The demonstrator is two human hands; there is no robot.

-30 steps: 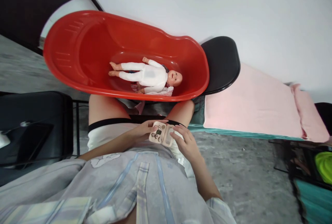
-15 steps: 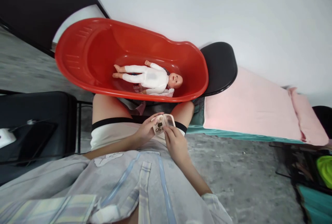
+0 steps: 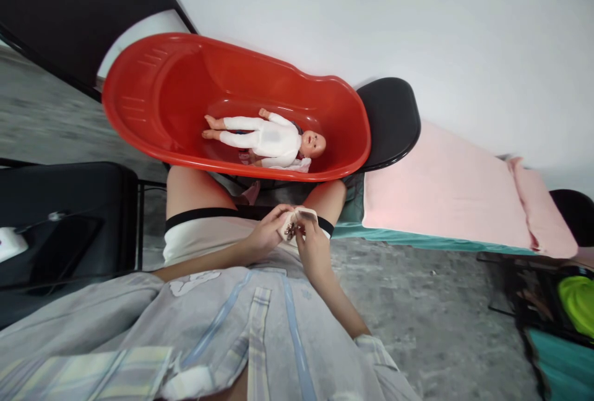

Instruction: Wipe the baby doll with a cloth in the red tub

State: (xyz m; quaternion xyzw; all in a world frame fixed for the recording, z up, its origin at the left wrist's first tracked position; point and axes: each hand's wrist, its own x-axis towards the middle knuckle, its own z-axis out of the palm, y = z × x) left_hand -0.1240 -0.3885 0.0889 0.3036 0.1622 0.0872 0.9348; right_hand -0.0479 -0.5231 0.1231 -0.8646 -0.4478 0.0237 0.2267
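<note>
Above my lap, my left hand (image 3: 268, 234) is closed around one side of a small cream hinged case (image 3: 286, 228). Its lid stands open toward the right, and small dark and shiny pieces show in the case, too small to name. My right hand (image 3: 315, 251) is at the lid side with its fingers bent and drawn together over the case. Whatever those fingertips hold is hidden.
Beyond my knees, a red baby bathtub (image 3: 185, 155) holds a baby doll (image 3: 271, 135) in white, lying on its back. A black chair seat (image 3: 390, 121) touches its right end. Right of it is a pink-covered bed (image 3: 445, 190); a black padded seat (image 3: 104, 203) is at left.
The case has turned and shifted slightly right in my left hand. My right fingers have moved from the pieces in it up toward the lid. The view has shifted a little.
</note>
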